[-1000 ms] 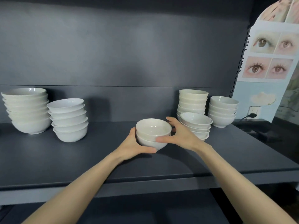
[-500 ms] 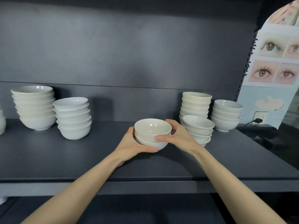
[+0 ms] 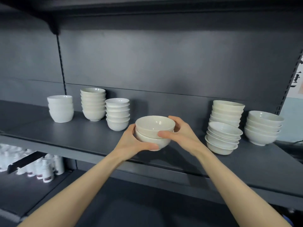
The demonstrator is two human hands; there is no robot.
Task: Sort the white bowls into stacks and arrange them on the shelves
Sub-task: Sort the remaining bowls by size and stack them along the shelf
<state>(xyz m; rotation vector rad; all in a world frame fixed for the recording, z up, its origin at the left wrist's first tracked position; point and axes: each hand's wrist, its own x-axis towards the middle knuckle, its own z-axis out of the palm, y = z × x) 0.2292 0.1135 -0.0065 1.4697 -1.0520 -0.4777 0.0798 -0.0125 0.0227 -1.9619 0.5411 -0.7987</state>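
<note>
Head camera looks along a dark grey shelf (image 3: 82, 138) of matte metal, backed by a panel (image 3: 164, 63) of the same flat grey and roofed by an upper shelf (image 3: 147, 7). A slotted post (image 3: 288, 82) rises at the right edge, and a thin black rod (image 3: 61, 63) runs up the panel at left. Below, a lower shelf (image 3: 131, 202) lies in shadow. At lower left a blurred cluster of white bottles (image 3: 41, 167) with dark red labels stands on another level.

Both hands hold a nested pair (image 3: 155, 126) of glossy off-white bowls, round and smooth, over the middle of the shelf near its front edge. Whether the pair touches the shelf cannot be told. The left hand (image 3: 132, 143) wraps the lower bowl, thumb curled under its front. The right hand (image 3: 182, 135) clasps the other side, thumb pressed across the upper bowl's wall, fingers behind the rim.

Six stacks of white bowls stand on the shelf. At left, well apart from the pair, is a deep stack (image 3: 60, 108) of steep-walled bowls, then a taller cream stack (image 3: 93, 104), and just beside it a lower white stack (image 3: 117, 113). At right a back stack (image 3: 227, 112) rises tallest, with a leaning shallow stack (image 3: 223, 138) directly in front. A short wide stack (image 3: 262, 128) sits farthest right.
</note>
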